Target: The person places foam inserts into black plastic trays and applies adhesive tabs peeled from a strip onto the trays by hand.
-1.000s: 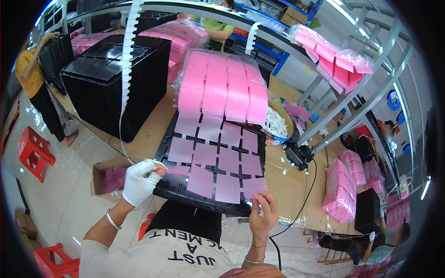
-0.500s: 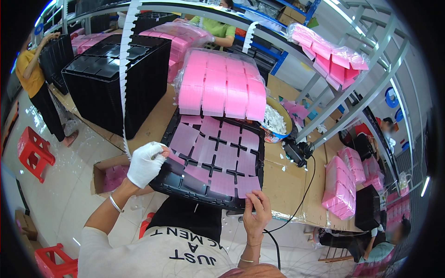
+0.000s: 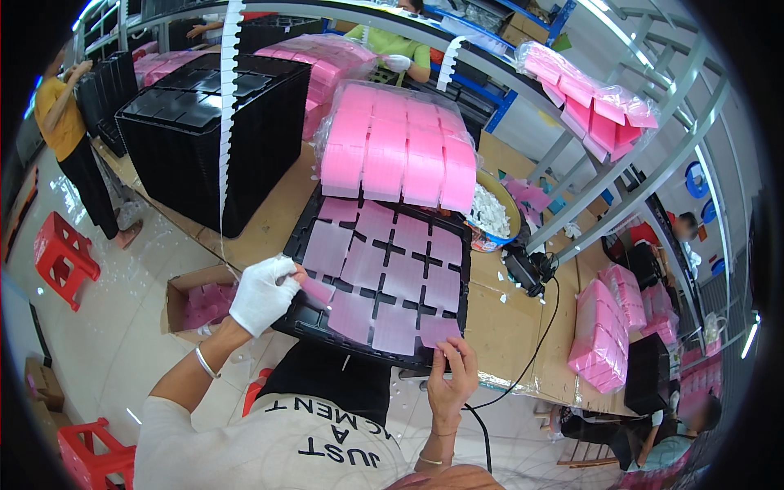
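Note:
A black tray (image 3: 322,325) in front of me holds rows of thin pink sheets (image 3: 384,265), with dark cross-shaped ribs showing between them. In my left hand (image 3: 265,296), which wears a white glove, a small pink sheet (image 3: 318,291) is pinched by its left end over the tray's near-left part. My bare right hand (image 3: 454,377) has its fingertips closed on the near edge of another pink sheet (image 3: 439,330) at the near-right corner. A large stack of pink sheets in clear film (image 3: 396,151) rests at the tray's far end.
Stacked black trays (image 3: 208,151) stand left of a notched white strip (image 3: 227,106). At the right are a yellow tub of white scraps (image 3: 488,214), a black device (image 3: 527,271) with a cable, and wrapped pink bundles (image 3: 606,335). A carton (image 3: 196,306) sits low left; co-workers stand around.
My left hand has moved slightly down, and the sheet in it reaches further over the tray. The near-row sheets lie differently. My right hand stays at the corner; the view has shifted slightly.

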Available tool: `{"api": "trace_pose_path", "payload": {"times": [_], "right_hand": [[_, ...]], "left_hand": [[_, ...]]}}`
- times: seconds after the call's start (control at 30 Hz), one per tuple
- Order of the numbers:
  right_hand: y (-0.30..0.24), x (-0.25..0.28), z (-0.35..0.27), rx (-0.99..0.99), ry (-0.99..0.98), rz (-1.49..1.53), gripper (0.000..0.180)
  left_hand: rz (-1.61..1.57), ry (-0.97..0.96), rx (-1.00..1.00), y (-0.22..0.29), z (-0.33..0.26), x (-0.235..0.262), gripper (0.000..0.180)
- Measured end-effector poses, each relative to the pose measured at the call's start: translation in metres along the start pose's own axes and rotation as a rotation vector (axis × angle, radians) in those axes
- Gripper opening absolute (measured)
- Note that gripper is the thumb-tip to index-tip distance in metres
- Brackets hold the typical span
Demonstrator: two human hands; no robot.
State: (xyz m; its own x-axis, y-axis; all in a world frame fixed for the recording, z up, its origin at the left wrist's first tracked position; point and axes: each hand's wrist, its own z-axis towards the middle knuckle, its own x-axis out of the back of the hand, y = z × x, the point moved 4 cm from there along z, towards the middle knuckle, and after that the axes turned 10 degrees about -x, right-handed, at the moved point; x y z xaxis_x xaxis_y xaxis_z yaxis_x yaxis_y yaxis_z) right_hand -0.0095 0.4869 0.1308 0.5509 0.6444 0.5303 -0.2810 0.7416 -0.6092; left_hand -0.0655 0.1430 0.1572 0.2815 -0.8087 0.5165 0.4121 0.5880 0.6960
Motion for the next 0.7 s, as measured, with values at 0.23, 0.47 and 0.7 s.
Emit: {"api": "trace_pose_path", "payload": {"times": [0.23,0.47,0.7], "right_hand": [[0.004,0.003,0.004,-0.044,-0.113,-0.02,0.019],[0.0,0.027,0.022,-0.084,-0.136,-0.062,0.024],[0.011,-0.037,0.114,-0.053,-0.004,-0.096,0.022]], "left_hand": [[0.011,-0.191,0.039,-0.005,0.006,0.0,0.012],[-0.089,0.015,0.101,-0.056,0.049,0.004,0.029],[0.26,-0.182,0.226,-0.102,0.125,-0.038,0.054]]}}
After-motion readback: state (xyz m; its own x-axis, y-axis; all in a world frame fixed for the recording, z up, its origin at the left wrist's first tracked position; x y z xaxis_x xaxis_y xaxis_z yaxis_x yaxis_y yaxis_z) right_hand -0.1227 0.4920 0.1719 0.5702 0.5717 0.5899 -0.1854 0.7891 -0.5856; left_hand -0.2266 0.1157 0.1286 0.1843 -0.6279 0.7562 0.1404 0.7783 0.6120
